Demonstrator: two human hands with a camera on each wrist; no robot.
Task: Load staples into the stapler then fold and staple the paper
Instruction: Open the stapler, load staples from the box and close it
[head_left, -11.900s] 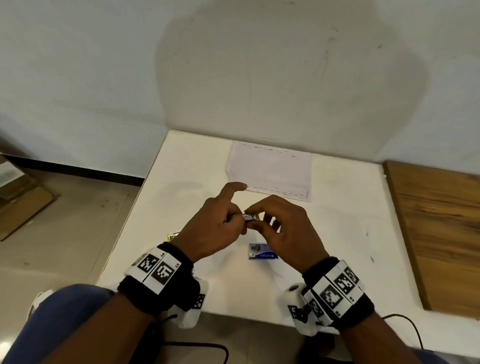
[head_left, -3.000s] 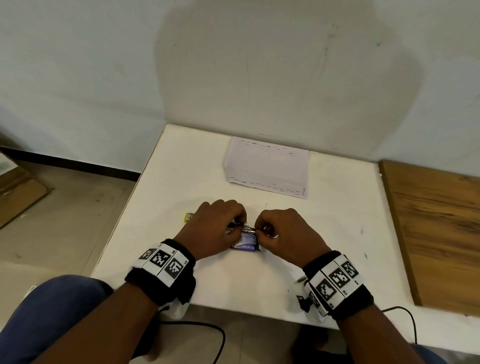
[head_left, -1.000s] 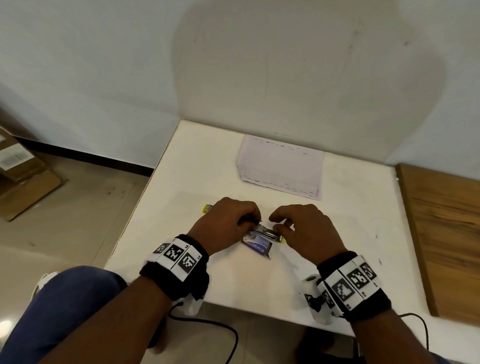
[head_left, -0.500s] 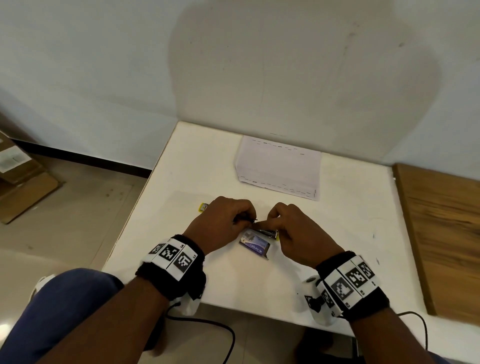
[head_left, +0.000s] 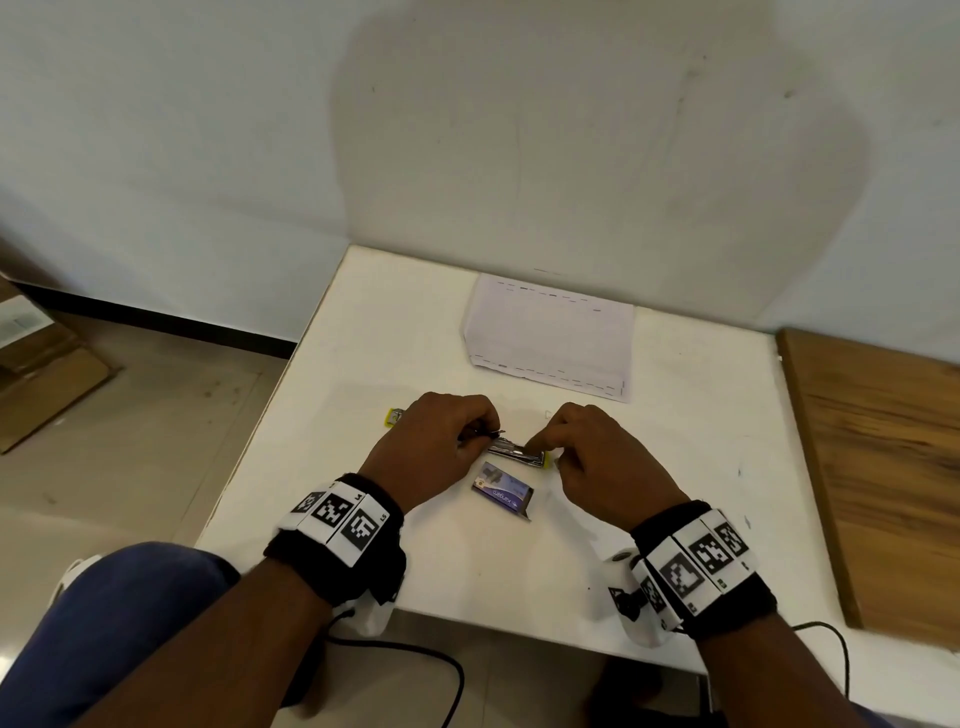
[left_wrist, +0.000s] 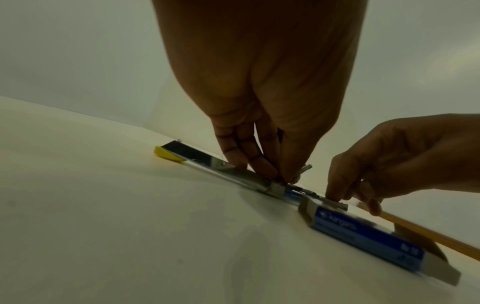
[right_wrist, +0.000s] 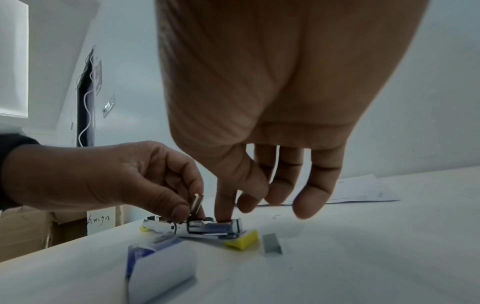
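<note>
Honestly, from the head view the trick is keeping the stapler (head_left: 511, 451) pinned flat on the table (head_left: 675, 467) while the staples seat. It lies opened out between both hands, staple box (head_left: 503, 492) just nearer than the grip, paper (head_left: 550, 338) well beyond.

Left wrist view: left hand (left_wrist: 259, 115) pinches the pusher piece (left_wrist: 305, 167), lifted just above the track.

Right wrist view: right hand (right_wrist: 272, 115), fingers loosely extended, presses one fingertip into the metal channel by the yellow tip. A spare staple strip (right_wrist: 272, 244) lies just beside it. I'd let the pusher back slowly.
</note>
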